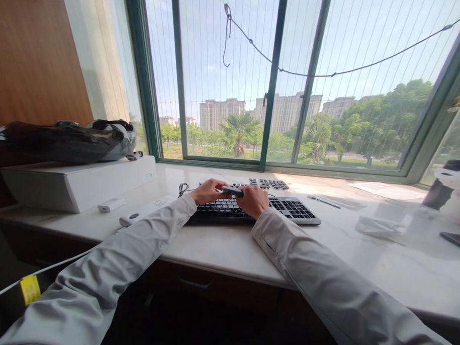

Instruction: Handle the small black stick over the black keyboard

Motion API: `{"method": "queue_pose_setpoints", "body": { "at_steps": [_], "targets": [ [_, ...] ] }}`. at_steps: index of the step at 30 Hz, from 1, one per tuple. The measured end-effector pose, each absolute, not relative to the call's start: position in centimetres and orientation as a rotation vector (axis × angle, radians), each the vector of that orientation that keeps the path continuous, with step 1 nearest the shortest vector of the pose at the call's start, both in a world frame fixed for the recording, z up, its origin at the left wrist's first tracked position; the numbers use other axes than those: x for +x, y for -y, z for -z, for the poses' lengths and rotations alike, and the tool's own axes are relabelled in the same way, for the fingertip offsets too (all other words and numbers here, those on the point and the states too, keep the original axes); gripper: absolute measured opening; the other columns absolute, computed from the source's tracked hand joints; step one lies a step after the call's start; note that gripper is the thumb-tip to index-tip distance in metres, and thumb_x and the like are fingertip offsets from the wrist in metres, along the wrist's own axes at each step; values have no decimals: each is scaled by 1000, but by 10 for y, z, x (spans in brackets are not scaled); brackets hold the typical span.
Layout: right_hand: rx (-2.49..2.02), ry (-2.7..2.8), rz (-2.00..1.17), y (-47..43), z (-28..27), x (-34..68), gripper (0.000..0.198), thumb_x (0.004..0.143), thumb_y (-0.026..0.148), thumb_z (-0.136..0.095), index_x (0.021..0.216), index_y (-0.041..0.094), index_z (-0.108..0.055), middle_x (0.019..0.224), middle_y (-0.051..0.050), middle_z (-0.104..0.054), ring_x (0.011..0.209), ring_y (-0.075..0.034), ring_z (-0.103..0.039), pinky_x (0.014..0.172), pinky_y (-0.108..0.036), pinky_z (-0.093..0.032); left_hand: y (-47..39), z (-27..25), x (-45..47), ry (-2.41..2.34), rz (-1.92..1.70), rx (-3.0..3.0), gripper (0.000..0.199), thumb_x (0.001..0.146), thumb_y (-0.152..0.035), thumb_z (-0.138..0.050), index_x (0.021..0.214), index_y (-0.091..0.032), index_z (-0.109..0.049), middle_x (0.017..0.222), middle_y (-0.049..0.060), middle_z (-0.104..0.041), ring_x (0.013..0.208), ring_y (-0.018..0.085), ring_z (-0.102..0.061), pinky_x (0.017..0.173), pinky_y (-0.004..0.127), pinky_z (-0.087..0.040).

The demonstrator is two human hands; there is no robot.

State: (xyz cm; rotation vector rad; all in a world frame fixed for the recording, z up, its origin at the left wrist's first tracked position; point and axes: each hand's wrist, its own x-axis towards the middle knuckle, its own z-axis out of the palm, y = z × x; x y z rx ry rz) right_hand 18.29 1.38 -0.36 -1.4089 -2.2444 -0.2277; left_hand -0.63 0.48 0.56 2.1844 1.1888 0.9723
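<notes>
A black and grey keyboard (298, 209) lies on the marble-patterned desktop, its right-hand section showing dark open key positions while keycaps sit on its left part. Above its middle, my right hand (254, 201) is closed around one end of a small dark oblong piece (233, 191), whose exact kind I cannot make out. The fingers of my left hand (208, 191) are pinched at the other end of that piece. Behind the keyboard, loose dark keycaps (274, 184) are laid out in rows. My hands hide part of the keyboard's middle.
A white box (78, 182) with a black bag (65, 140) on top stands at the left. Beside it are a white power strip (149, 211) and a small white block (110, 204). A blue pen (325, 201), clear plastic wrapping (381, 225) and a dark phone-like slab (455, 240) lie rightward.
</notes>
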Motion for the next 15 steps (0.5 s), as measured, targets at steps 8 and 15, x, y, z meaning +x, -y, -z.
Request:
{"method": "queue_pose_setpoints", "body": {
  "at_steps": [8, 15],
  "targets": [
    [-1389, 2224, 229, -10, 1, 184, 35, 91, 39, -39, 98, 27, -71, 92, -8, -71, 86, -23, -65, 72, -31, -41, -7, -7, -10, -1151, -1028, 2191, 40, 76, -45, -66, 95, -10, -69, 90, 10, -73, 82, 18, -64, 72, 25, -46],
    [-1403, 2225, 199, -10, 2, 183, 34, 90, 39, -41, 96, 27, -72, 91, -8, -71, 88, -23, -65, 74, -30, -42, -5, -9, -9, -1277, -973, 2224, 38, 81, -43, -58, 98, -11, -70, 88, 8, -73, 63, 12, -56, 56, 21, -40]
  ]
}}
